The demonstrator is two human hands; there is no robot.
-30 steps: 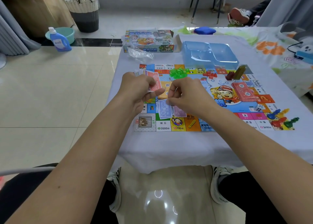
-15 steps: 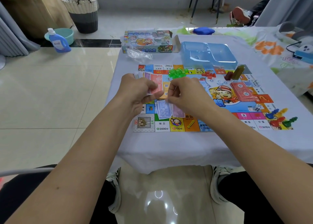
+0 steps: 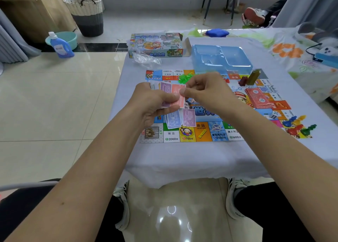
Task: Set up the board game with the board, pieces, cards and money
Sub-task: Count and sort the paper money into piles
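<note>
The colourful game board (image 3: 203, 132) lies open on the table. My left hand (image 3: 153, 102) grips a fanned stack of play money (image 3: 173, 93) above the board's left part. My right hand (image 3: 204, 92) pinches the top red note of that fan at its right edge. Two notes, blue and purple (image 3: 181, 118), lie on the board just below my hands. Green houses (image 3: 185, 77) sit behind my hands, partly hidden. A red card deck (image 3: 257, 97), a white die (image 3: 273, 115) and coloured pawns (image 3: 298, 125) lie on the board's right side.
The game box (image 3: 155, 45), a clear plastic bag (image 3: 146, 59) and a blue plastic insert tray (image 3: 221, 59) stand at the far end of the white-clothed table (image 3: 182, 159). Dark red and olive pieces (image 3: 249, 77) stand by the tray. A chair stands beyond.
Both hands have risen and shifted slightly toward the far side of the board. My right hand has left the notes lying on the board and now pinches the red note in the fan.
</note>
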